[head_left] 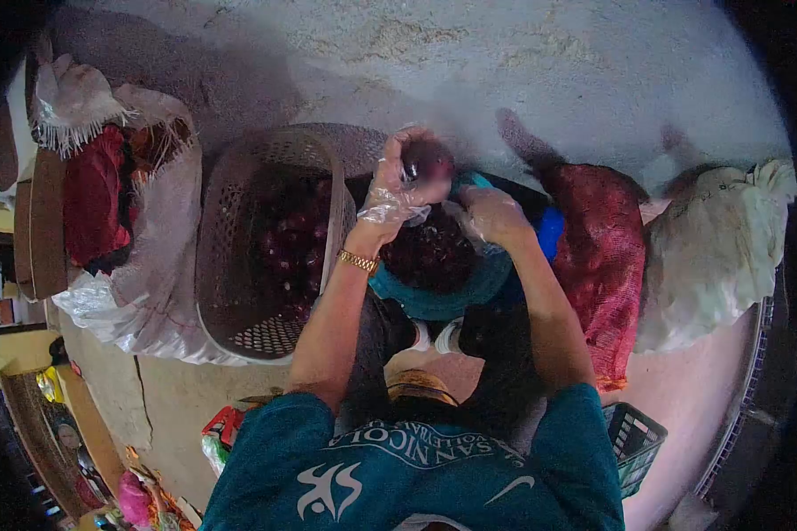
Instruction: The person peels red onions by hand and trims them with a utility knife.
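A rough, pale wall stands behind; a perforated basket of dark bulbs sits left, a red mesh sack and white sack right, hemming in a teal basin; above it, the left hand has fingers grasping a dark red bulb; whether the right hand's fingers hold anything, I cannot tell.

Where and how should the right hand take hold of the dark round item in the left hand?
Probably by the right side of the dark round item, coming from the right with fingers curved around it. The left hand cups it from the left, leaving that rounded side facing the right hand. Whether the right hand already holds something is unclear.
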`<state>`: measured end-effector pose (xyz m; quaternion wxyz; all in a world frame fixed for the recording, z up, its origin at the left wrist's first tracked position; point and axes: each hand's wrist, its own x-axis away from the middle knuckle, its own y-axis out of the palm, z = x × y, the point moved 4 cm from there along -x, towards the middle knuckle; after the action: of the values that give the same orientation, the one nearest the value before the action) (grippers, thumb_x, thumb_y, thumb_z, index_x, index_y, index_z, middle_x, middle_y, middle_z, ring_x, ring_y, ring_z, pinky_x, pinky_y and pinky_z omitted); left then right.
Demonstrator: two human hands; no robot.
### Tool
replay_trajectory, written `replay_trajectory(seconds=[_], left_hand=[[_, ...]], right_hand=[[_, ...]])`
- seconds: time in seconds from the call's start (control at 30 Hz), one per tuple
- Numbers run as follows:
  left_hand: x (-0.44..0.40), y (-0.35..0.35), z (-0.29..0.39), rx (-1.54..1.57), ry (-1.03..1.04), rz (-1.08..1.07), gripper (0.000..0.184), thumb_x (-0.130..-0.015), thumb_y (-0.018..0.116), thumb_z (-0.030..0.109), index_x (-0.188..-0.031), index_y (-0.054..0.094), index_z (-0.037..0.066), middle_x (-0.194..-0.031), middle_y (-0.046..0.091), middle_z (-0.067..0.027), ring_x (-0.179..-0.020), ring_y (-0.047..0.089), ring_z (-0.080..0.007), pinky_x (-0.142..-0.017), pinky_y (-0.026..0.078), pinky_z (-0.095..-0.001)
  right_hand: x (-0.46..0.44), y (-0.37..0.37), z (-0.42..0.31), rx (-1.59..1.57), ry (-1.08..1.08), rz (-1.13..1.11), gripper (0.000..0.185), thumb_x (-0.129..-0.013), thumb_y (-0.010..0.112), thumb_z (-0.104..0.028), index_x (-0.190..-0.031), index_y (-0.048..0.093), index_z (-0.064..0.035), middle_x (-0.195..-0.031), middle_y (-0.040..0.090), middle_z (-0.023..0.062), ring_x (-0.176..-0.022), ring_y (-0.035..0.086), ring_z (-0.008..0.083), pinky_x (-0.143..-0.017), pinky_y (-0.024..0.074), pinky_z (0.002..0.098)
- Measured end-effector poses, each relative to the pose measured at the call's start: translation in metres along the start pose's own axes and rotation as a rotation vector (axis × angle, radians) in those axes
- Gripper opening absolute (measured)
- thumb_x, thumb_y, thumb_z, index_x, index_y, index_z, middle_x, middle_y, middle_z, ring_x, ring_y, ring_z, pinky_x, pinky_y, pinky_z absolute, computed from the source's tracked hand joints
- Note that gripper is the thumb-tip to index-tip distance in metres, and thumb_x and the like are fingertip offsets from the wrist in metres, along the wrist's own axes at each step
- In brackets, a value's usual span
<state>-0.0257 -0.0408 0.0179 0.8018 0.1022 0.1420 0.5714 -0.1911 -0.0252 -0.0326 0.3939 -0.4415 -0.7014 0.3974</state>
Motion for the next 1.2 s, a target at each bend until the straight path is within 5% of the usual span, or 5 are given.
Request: replay_trajectory(seconds=[0.4, 0.5, 0.7, 0.8, 1.2], left_hand=[[0.016, -0.094, -0.009, 0.738, 0.355, 0.642, 0.015, -0.090, 0.053, 0.009, -0.101, 0.056, 0.000, -0.107, 0.060, -0.0158, -0.105, 0.057, -0.0288, -0.100, 0.047, -0.0475], [0.043, -0.125, -0.002, 0.789, 0.280, 1.161, 0.027, -0.093, 0.053, 0.028, -0.101, 0.058, 0.003, -0.102, 0.062, -0.0112, -0.098, 0.061, -0.0292, -0.096, 0.047, -0.0451], [0.052, -0.100, -0.004, 1.111, 0.019, 1.272, 0.038, -0.093, 0.054, 0.033, -0.119, 0.052, 0.005, -0.102, 0.059, -0.0092, -0.100, 0.058, -0.0256, -0.096, 0.045, -0.0408], [0.034, -0.139, -0.076, 0.478, 0.093, 0.616, 0.044, -0.088, 0.064, 0.033, -0.121, 0.052, 0.007, -0.105, 0.058, -0.0085, -0.104, 0.057, -0.0239, -0.097, 0.042, -0.0385], [0.018, -0.025, -0.037, 0.028, -0.375, 0.180, 0.056, -0.074, 0.079, 0.012, -0.120, 0.052, -0.003, -0.102, 0.066, -0.0094, -0.089, 0.063, -0.0151, -0.076, 0.050, -0.0281]], right_hand=[[-0.004, -0.005, -0.010, 0.159, 0.029, -0.159, 0.063, -0.083, 0.052, -0.066, -0.086, 0.068, -0.0052, -0.087, 0.066, 0.0193, -0.089, 0.064, 0.0374, -0.080, 0.0489, 0.0480], [0.004, -0.016, -0.019, 0.130, 0.006, -0.133, 0.064, -0.075, 0.061, -0.067, -0.089, 0.070, -0.0049, -0.092, 0.067, 0.0201, -0.091, 0.065, 0.0361, -0.081, 0.0506, 0.0471], [0.005, -0.011, -0.020, 0.034, -0.023, -0.067, 0.062, -0.066, 0.075, -0.056, -0.096, 0.066, -0.0026, -0.093, 0.067, 0.0187, -0.094, 0.064, 0.0360, -0.083, 0.0490, 0.0446], [0.003, -0.010, -0.015, -0.062, 0.014, -0.061, 0.063, -0.066, 0.077, -0.054, -0.097, 0.064, -0.0010, -0.094, 0.067, 0.0191, -0.094, 0.064, 0.0358, -0.082, 0.0485, 0.0443], [-0.004, -0.013, -0.015, -0.484, -0.030, 0.134, 0.055, -0.072, 0.080, -0.034, -0.114, 0.061, -0.0030, -0.104, 0.067, 0.0137, -0.095, 0.063, 0.0232, -0.085, 0.0484, 0.0372]])
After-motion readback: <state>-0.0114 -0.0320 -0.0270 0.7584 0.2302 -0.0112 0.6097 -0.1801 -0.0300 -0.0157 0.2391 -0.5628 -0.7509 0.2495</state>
